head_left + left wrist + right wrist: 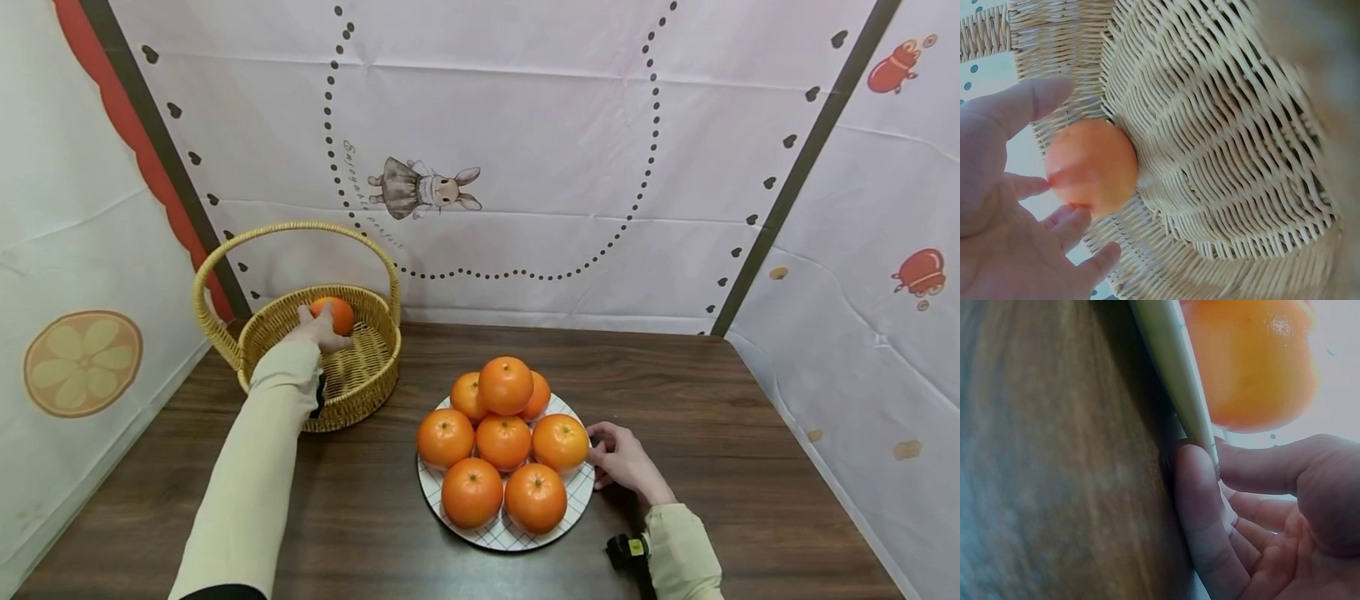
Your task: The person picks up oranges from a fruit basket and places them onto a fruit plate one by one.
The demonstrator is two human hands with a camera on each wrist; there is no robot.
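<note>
My left hand reaches into a wicker basket with a tall arched handle. Inside, a single orange sits against the woven wall. The fingers are spread beside this orange, fingertips right at its surface, while the thumb stands apart from it. With thumb and finger, my right hand pinches the rim of a round white plate with a grid pattern. Several oranges are heaped on that plate, one resting on top. In the right wrist view, the orange nearest the rim is just above the thumb.
Plate and basket stand on a dark wood table, the basket at the back left. A printed cloth hangs behind the table and along both sides. The basket's handle arches over its opening.
</note>
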